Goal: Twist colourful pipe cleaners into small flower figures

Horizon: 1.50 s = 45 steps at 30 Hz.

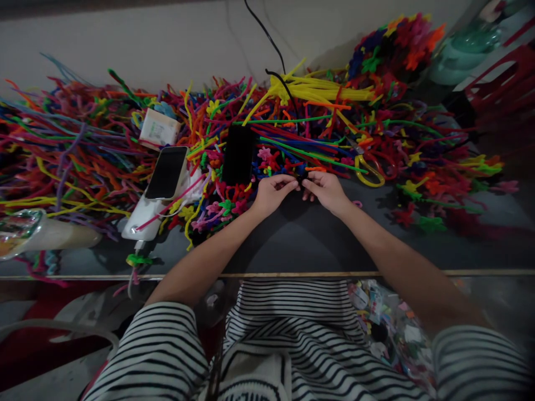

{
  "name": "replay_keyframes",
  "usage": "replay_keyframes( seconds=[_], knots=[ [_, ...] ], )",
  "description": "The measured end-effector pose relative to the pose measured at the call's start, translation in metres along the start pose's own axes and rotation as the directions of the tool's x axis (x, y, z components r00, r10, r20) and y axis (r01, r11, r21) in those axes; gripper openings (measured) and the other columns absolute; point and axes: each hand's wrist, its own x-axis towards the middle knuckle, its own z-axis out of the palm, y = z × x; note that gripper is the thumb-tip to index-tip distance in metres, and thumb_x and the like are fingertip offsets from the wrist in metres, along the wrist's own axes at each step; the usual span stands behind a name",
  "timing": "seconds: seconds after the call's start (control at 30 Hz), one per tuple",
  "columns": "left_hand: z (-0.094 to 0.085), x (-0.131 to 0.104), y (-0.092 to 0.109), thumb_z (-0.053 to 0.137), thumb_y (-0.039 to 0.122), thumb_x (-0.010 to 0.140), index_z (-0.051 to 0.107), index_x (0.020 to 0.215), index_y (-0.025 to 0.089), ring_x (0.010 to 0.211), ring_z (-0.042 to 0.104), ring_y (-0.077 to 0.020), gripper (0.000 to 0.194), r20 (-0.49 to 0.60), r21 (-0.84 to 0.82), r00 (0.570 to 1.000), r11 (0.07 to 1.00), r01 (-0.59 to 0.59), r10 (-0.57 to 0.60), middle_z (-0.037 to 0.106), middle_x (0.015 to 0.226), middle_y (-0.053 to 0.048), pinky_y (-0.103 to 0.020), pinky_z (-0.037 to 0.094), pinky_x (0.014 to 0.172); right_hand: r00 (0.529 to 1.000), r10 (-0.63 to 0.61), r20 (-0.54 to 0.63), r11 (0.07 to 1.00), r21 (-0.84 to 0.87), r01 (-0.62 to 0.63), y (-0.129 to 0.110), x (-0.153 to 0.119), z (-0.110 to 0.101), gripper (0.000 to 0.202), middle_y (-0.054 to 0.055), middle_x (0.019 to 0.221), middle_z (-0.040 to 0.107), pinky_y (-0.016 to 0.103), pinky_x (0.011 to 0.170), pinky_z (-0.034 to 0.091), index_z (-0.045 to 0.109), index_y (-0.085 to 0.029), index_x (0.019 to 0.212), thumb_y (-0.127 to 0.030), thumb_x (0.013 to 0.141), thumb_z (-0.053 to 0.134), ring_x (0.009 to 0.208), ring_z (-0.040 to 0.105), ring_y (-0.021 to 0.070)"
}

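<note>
My left hand (273,194) and my right hand (328,192) meet over the dark table (301,239), fingertips pinched close together. Between them is something small and dark, too small to make out. An orange fuzzy piece (315,169) shows just beyond my right fingers. Behind both hands lies a thick heap of coloured pipe cleaners (309,146), with pink and red flower shapes (267,159) near my left hand. A black phone (239,155) rests on the heap to the left.
Yellow-handled scissors (370,171) lie right of my hands. Leftward are a second phone (168,172), a white power bank (142,218), a small white box (159,129) and a tipped plastic cup (54,234). A black cable (267,33) hangs behind. A bag of scraps (393,328) sits below the table edge.
</note>
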Motion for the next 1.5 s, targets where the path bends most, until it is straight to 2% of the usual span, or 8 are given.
replay_keyframes(
  seconds=[0.2,0.53,0.7,0.93,1.03,1.17,1.3,1.5],
  knots=[
    [0.000,-0.002,-0.002,0.079,0.038,0.075,0.076,0.081,0.016,0.067,0.068,-0.0130,0.023,-0.029,0.014,0.999,1.000,-0.021,0.021,0.076,0.074,-0.004,-0.025,0.051,0.065,1.000,-0.008,-0.001,1.000,0.003,0.008,-0.001,-0.003,0.003,0.042,0.000,0.064,0.065,0.019,0.039,0.041,0.063,-0.015,0.086,-0.052,0.073,0.079,0.046,0.060,0.0089],
    [0.000,-0.007,0.002,0.077,0.030,0.082,0.079,0.076,0.021,0.076,0.070,-0.0153,0.011,-0.035,0.209,0.967,0.948,-0.240,0.253,0.077,0.076,-0.003,-0.028,0.053,0.070,1.000,0.024,0.002,1.000,0.008,-0.024,0.001,-0.003,0.006,0.042,0.000,0.066,0.067,0.018,0.037,0.039,0.059,-0.017,0.084,-0.052,0.075,0.079,0.045,0.060,0.0087],
    [0.004,-0.012,0.000,0.076,0.034,0.085,0.080,0.082,0.022,0.075,0.069,-0.0150,0.012,-0.066,0.346,0.925,0.878,-0.331,0.374,0.077,0.077,-0.003,-0.029,0.053,0.072,1.000,-0.003,0.008,1.000,-0.024,0.003,0.000,-0.004,0.005,0.040,0.000,0.064,0.065,0.018,0.037,0.040,0.057,-0.017,0.081,-0.052,0.080,0.075,0.045,0.060,0.0085],
    [0.003,-0.012,-0.002,0.068,0.033,0.091,0.079,0.088,0.022,0.078,0.068,-0.0148,0.016,0.053,0.459,0.838,0.732,-0.504,0.544,0.077,0.083,-0.005,-0.030,0.053,0.076,0.999,0.028,-0.036,0.999,-0.016,-0.028,0.001,-0.003,0.006,0.039,-0.004,0.057,0.059,0.019,0.036,0.039,0.055,-0.018,0.084,-0.050,0.080,0.077,0.043,0.059,0.0097],
    [0.003,-0.011,0.000,0.065,0.043,0.093,0.078,0.083,0.020,0.076,0.067,-0.0140,0.028,0.010,0.342,0.910,0.854,-0.392,0.414,0.076,0.080,-0.005,-0.029,0.052,0.075,0.999,0.031,-0.015,0.999,-0.009,-0.031,0.001,-0.002,0.005,0.039,-0.003,0.059,0.062,0.018,0.036,0.039,0.055,-0.018,0.083,-0.050,0.080,0.077,0.044,0.059,0.0089],
    [-0.002,-0.002,0.001,0.068,0.064,0.082,0.074,0.075,0.016,0.059,0.060,-0.0101,0.049,0.080,-0.014,0.996,0.999,-0.045,0.046,0.070,0.066,-0.003,-0.023,0.047,0.058,0.993,0.034,0.112,0.999,-0.018,-0.033,-0.003,-0.002,0.001,0.036,0.002,0.070,0.070,0.017,0.039,0.040,0.059,-0.017,0.081,-0.049,0.081,0.076,0.049,0.061,0.0077],
    [-0.012,0.007,0.001,0.080,0.066,0.067,0.072,0.068,0.015,0.056,0.057,-0.0082,0.052,0.252,-0.131,0.962,0.981,0.143,-0.106,0.067,0.061,-0.002,-0.020,0.045,0.055,0.964,0.028,0.265,0.999,-0.045,-0.017,-0.008,-0.004,-0.005,0.035,0.003,0.074,0.072,0.018,0.044,0.043,0.065,-0.015,0.084,-0.048,0.082,0.075,0.054,0.062,0.0080],
    [-0.020,0.008,0.005,0.085,0.062,0.062,0.073,0.066,0.014,0.058,0.060,-0.0085,0.050,0.410,-0.132,0.900,0.966,0.222,-0.151,0.068,0.062,-0.002,-0.021,0.049,0.061,0.913,0.064,0.402,0.996,-0.079,-0.034,-0.014,-0.007,-0.011,0.036,0.003,0.068,0.073,0.019,0.049,0.046,0.067,-0.014,0.084,-0.047,0.078,0.079,0.056,0.065,0.0096]
  ],
)
